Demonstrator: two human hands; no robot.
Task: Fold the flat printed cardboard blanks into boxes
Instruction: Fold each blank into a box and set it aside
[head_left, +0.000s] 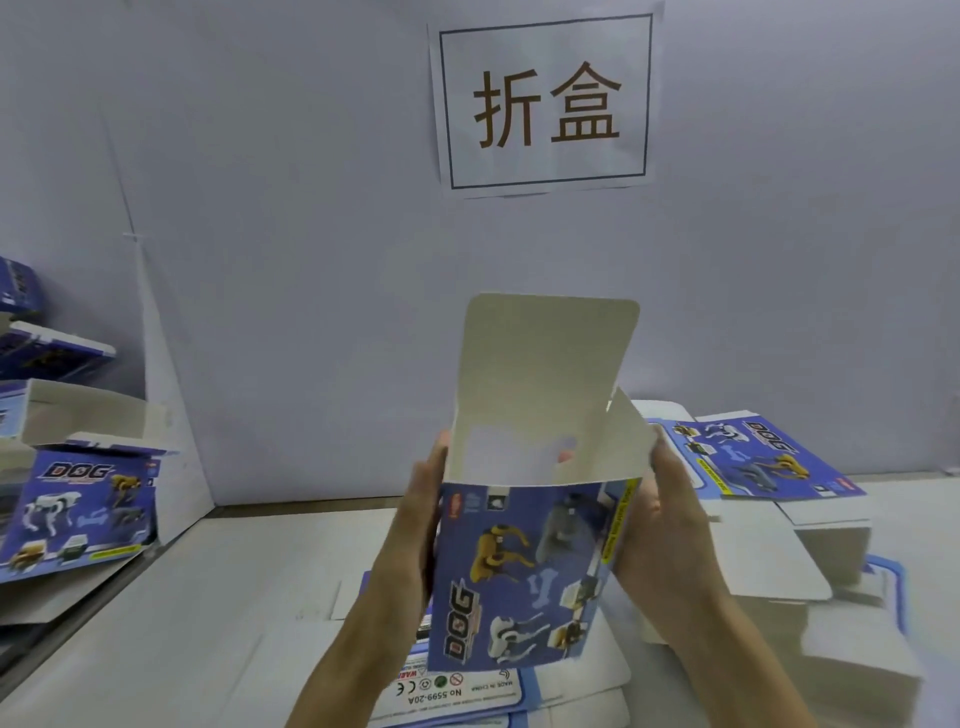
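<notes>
A person is holding a half-formed box (524, 571) up in front of the chest, above a pale tabletop (208, 597). The box is blue, printed with robot dogs and the word DOG, and its printed front is facing the camera with the artwork running sideways. Its top end is standing open: the tall top flap (545, 364) is pointing straight up, showing its plain inner face, and a smaller side flap (626, 436) is splaying outward on the right.

The left hand (421, 519) is gripping the box's left edge, with its fingers hidden behind. The right hand (662, 530) is lying flat against the right side wall, fingers reaching up to the side flap.

Flat blanks (457, 691) are lying on the tabletop under the box, and more blanks (753, 457) are sitting to the right. Folded boxes (78, 499) are piling up on the left. A paper sign (545, 104) is hanging on the wall.
</notes>
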